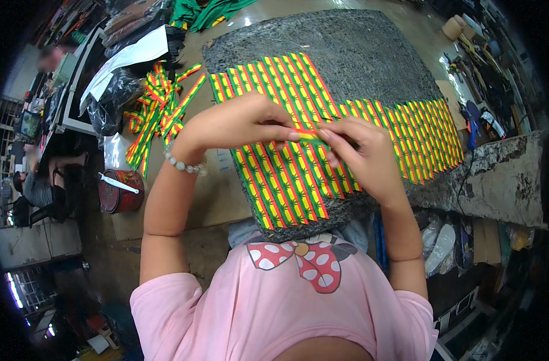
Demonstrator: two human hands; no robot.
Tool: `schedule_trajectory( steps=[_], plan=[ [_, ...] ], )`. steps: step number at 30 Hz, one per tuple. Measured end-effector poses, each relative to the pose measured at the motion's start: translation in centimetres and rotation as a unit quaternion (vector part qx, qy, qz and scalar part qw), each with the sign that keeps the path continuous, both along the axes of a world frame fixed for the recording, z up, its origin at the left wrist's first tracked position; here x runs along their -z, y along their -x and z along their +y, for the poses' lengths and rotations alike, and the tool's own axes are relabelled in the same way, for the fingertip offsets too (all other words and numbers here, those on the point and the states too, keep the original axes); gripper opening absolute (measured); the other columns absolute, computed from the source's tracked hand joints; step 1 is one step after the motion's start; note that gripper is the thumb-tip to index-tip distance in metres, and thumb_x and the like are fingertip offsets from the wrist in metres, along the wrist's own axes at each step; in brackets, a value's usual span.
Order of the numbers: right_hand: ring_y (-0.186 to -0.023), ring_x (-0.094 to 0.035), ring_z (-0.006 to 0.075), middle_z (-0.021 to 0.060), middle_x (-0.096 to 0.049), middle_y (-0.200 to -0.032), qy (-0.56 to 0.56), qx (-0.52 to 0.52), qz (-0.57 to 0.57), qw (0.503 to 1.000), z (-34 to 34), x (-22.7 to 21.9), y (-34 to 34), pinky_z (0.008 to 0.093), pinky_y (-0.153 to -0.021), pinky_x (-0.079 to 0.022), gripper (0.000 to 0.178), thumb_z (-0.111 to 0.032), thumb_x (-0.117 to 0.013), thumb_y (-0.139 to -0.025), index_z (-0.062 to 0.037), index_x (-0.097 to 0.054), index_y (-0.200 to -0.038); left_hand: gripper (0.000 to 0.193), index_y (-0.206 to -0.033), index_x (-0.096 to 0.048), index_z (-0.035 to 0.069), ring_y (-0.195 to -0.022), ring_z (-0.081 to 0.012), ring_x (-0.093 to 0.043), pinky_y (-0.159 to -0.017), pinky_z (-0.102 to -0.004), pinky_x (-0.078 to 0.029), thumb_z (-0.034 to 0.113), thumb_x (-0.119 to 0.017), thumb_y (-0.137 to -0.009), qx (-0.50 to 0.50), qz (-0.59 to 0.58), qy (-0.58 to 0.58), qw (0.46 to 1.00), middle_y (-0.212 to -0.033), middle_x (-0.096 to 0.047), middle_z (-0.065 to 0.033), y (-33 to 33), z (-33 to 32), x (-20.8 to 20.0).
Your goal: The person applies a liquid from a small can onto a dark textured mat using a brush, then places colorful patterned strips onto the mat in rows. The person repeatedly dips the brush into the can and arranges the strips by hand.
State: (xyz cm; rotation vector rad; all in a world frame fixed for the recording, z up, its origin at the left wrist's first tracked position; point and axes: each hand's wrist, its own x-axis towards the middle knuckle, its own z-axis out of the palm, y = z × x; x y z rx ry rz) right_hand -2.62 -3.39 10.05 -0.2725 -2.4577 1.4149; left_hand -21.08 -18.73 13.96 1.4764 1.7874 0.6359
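Note:
Between my two hands a short piece of patterned strap [308,136] in red, yellow and green is stretched. My left hand [253,123], with a beaded bracelet at the wrist, pinches its left end. The thumb and fingers of my right hand [361,150] grip the other end. Beneath them, rows of matching straps [274,186] lie side by side, slanted, on a rough dark grey board [358,54]. A loose heap of such straps [160,105] is at the left.
A dark red can [121,200] with a white-handled tool [119,182] across its top stands at the left. Black plastic bags [109,108] and a white sheet [127,63] lie behind it. A concrete ledge [491,174] is at the right; a person sits far left.

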Motion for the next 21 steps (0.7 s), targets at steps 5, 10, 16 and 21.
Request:
schedule_trajectory(
  steps=[5,10,16,21],
  plan=[
    [-0.064,-0.063,0.0092,0.0061,-0.065,-0.076,0.292,0.081,-0.065,0.951,2.7,3.7,-2.6,0.0225,-0.058,-0.051,0.021,-0.009,-0.061,-0.092,0.006,-0.063,-0.107,0.025,-0.088,-0.07,0.001,-0.069,-0.0053,-0.06,-0.061,-0.022,-0.046,0.025,-0.068,-0.089,-0.07,-0.147,0.032,0.986,-0.073,-0.067,-0.0006,4.5,1.5,3.5],
    [-0.061,-0.058,0.0065,0.004,-0.064,-0.076,0.258,0.114,-0.03,0.959,4.9,5.6,-0.5,0.0199,-0.056,-0.048,0.025,-0.011,-0.062,-0.092,0.0042,-0.061,-0.112,0.03,-0.082,-0.071,0.008,-0.062,-0.0019,-0.048,-0.055,-0.0214,-0.037,0.038,-0.069,-0.087,-0.157,-0.103,-0.046,0.981,-0.069,-0.061,0.0045,9.3,7.2,6.8],
    [-0.061,-0.06,0.0066,0.003,-0.064,-0.074,0.15,0.164,-0.03,0.974,7.2,8.3,4.0,0.0229,-0.054,-0.048,0.024,-0.013,-0.062,-0.089,0.0019,-0.063,-0.109,0.034,-0.087,-0.074,0.005,-0.068,-0.0097,-0.06,-0.062,-0.0251,-0.048,0.038,-0.072,-0.083,-0.199,0.071,-0.117,0.97,-0.077,-0.069,-0.0028,12.4,14.3,10.4],
    [-0.063,-0.06,0.0076,0.0031,-0.064,-0.073,0.155,0.186,-0.051,0.969,7.4,9.2,4.0,0.0244,-0.056,-0.049,0.024,-0.015,-0.065,-0.088,0.0011,-0.065,-0.106,0.034,-0.085,-0.074,0.005,-0.062,-0.012,-0.063,-0.062,-0.0264,-0.05,0.038,-0.076,-0.078,-0.206,0.144,-0.138,0.958,-0.074,-0.069,-0.0037,13.0,15.1,12.0]
  ],
)
